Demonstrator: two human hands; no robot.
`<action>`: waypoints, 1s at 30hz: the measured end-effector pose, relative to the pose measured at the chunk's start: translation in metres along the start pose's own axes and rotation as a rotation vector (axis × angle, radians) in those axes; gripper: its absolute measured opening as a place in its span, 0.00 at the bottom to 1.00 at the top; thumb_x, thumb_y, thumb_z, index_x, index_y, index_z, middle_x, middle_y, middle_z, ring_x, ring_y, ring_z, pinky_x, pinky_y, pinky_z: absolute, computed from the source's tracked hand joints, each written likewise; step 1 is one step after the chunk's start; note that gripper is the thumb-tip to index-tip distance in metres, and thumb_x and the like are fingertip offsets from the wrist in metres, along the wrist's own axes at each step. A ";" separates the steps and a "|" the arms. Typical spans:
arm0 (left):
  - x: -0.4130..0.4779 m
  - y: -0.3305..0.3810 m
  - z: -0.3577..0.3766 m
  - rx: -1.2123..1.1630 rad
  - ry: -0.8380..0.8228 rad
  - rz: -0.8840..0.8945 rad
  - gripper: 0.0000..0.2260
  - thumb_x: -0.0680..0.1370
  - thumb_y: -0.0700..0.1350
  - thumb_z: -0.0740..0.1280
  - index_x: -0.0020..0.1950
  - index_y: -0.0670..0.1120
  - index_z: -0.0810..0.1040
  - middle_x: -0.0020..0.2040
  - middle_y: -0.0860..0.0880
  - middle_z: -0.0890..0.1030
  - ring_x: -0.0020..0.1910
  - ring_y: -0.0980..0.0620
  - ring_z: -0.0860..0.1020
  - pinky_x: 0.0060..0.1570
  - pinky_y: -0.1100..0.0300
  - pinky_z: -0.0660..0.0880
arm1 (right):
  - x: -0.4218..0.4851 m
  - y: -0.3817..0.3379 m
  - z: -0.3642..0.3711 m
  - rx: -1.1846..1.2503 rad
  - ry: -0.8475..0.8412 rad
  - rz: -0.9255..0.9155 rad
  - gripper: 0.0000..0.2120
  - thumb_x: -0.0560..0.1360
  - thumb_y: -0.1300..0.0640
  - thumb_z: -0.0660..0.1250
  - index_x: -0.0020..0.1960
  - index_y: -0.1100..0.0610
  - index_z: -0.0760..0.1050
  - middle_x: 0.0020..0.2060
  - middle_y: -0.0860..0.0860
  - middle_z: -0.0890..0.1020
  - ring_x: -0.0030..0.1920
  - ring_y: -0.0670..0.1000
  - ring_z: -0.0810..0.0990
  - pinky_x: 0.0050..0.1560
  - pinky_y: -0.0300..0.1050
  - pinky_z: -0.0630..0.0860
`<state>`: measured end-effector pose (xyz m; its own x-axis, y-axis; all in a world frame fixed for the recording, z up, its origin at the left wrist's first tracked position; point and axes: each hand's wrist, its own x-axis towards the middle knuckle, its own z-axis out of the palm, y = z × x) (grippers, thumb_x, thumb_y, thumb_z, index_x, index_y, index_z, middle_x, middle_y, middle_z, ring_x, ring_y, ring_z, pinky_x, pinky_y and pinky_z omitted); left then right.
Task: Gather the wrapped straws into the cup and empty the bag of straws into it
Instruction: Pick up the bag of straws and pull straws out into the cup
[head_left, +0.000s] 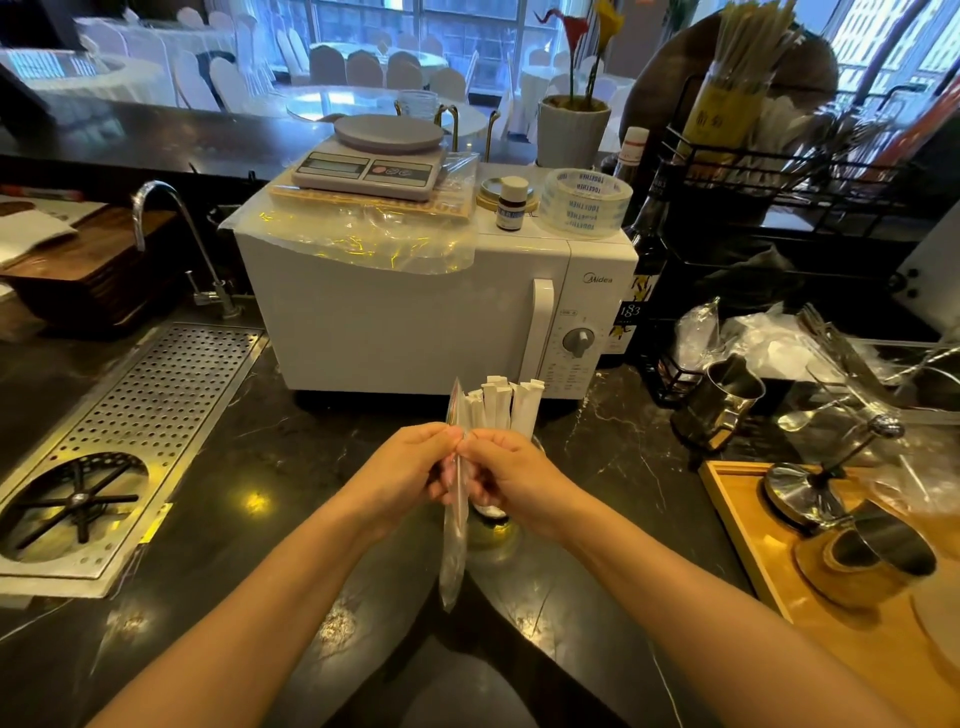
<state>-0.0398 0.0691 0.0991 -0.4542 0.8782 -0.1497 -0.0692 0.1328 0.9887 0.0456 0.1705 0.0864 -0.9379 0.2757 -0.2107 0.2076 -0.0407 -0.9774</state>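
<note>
Left hand (410, 462), right hand (514, 480) are both pinching straw bag (453, 556) near its top, seemingly prying it open | wrapped straws (501, 408) are standing in cup (491, 526) just behind.

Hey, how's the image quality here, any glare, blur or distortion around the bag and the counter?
Head view: sharp at centre, so the wrapped straws and the clear bag pinched by the left hand and right hand read well; lights glare in spots off the dark counter; the windows behind look washed out; the wide lens bends the edges.
</note>
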 end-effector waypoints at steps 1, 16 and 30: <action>0.000 0.000 0.000 -0.007 -0.006 -0.001 0.16 0.79 0.43 0.53 0.34 0.43 0.74 0.22 0.51 0.77 0.24 0.57 0.74 0.28 0.67 0.72 | -0.001 0.000 0.000 0.017 -0.002 0.000 0.15 0.79 0.58 0.53 0.37 0.59 0.73 0.35 0.62 0.73 0.31 0.51 0.69 0.28 0.34 0.67; -0.014 0.009 -0.009 0.163 -0.103 -0.041 0.13 0.77 0.42 0.58 0.33 0.43 0.74 0.23 0.52 0.76 0.24 0.59 0.71 0.29 0.69 0.71 | -0.013 -0.003 0.000 0.005 -0.052 0.008 0.16 0.78 0.60 0.56 0.31 0.57 0.69 0.22 0.48 0.72 0.25 0.45 0.71 0.26 0.32 0.67; -0.031 0.030 -0.048 0.630 0.118 -0.015 0.16 0.68 0.33 0.65 0.20 0.44 0.70 0.16 0.50 0.73 0.19 0.60 0.70 0.32 0.65 0.72 | -0.035 -0.043 -0.036 -0.788 -0.019 0.143 0.16 0.69 0.65 0.64 0.24 0.55 0.69 0.19 0.46 0.75 0.22 0.42 0.72 0.36 0.38 0.74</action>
<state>-0.0706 0.0233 0.1330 -0.5547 0.8223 -0.1272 0.4425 0.4210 0.7918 0.0797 0.1969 0.1367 -0.8906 0.3025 -0.3397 0.4546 0.6176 -0.6418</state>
